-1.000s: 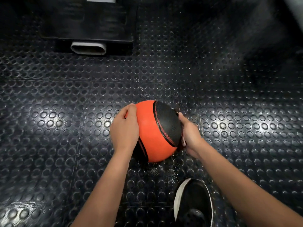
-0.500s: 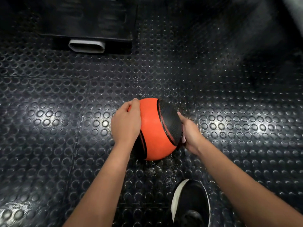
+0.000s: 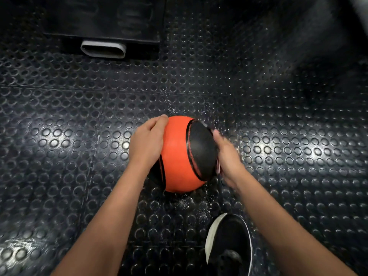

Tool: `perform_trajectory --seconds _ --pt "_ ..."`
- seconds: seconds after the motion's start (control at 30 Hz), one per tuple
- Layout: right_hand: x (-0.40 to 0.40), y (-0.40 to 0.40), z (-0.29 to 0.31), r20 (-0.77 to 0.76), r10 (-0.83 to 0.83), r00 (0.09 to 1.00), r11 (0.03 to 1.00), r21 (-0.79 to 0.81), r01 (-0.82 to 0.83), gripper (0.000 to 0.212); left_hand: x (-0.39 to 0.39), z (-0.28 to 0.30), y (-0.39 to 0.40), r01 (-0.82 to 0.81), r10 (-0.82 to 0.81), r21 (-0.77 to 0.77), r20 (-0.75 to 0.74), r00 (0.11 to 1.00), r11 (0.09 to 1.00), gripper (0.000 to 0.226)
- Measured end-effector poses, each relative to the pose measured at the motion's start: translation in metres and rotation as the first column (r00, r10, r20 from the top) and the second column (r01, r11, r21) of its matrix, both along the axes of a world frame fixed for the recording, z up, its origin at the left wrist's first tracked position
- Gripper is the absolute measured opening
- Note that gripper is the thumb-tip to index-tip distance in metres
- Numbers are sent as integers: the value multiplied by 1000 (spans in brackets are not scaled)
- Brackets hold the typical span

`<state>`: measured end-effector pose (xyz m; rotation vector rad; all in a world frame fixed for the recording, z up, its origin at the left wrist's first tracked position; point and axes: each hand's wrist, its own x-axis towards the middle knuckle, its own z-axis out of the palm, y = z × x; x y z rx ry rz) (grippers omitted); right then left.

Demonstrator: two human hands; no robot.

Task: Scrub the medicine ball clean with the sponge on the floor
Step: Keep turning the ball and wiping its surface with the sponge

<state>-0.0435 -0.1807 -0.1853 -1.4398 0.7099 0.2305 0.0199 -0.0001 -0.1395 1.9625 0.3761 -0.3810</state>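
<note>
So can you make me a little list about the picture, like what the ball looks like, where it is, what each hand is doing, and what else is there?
ball: round orange and black rubber medicine ball
where: on the dark studded rubber floor
left hand: rests on the ball's left side, fingers curled over the top
right hand: blurred, against the ball's black panel on the right
sponge: only a thin pinkish edge shows between right hand and ball
floor near ball: speckled with small wet droplets
also there: black shoe with white sole, dark equipment base with a pale oval opening
</note>
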Motion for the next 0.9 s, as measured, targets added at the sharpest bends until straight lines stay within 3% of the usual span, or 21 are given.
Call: perform_trajectory --seconds 0.03,0.1,0.2,0.3,0.4,0.47,0.57,0.67,0.77,0.83,0.9 --pt "-6 -3 -9 -88 -2 996 996 92 10 49 4 2 2 39 -39 2 11 999 999 34" --pt "-14 -3 -18 -123 -49 991 990 122 64 48 12 8 4 146 -147 70 2 989 987 43" --pt "-12 0 2 2 -173 985 983 -68 173 42 16 12 2 312 -320 184 13 947 932 35" --pt "6 3 34 140 -113 984 974 -181 137 36 11 8 -6 333 -352 178 89 932 926 31" --pt "14 6 40 116 81 990 957 -286 -44 37 4 1 -15 152 -180 156 187 966 976 39" --pt "14 6 36 83 62 995 963 -267 -38 41 0 3 -16 -56 25 131 227 974 990 32" --pt "10 4 32 64 9 998 983 -185 3 43 -18 10 -14 -375 351 87 208 913 923 24" --pt "6 5 32 73 1 997 965 -262 18 38 -59 8 -17 -563 557 10 127 821 827 18" --pt "3 5 30 68 -53 996 966 -251 68 36 -93 -3 -27 -495 503 -105 63 862 862 37" --pt "1 4 27 42 -111 993 978 -173 117 35 -94 -7 -33 -418 428 -104 91 899 902 48" --pt "0 6 27 42 -179 983 977 -107 182 35 -82 -8 -33 -396 404 -85 119 907 914 42"
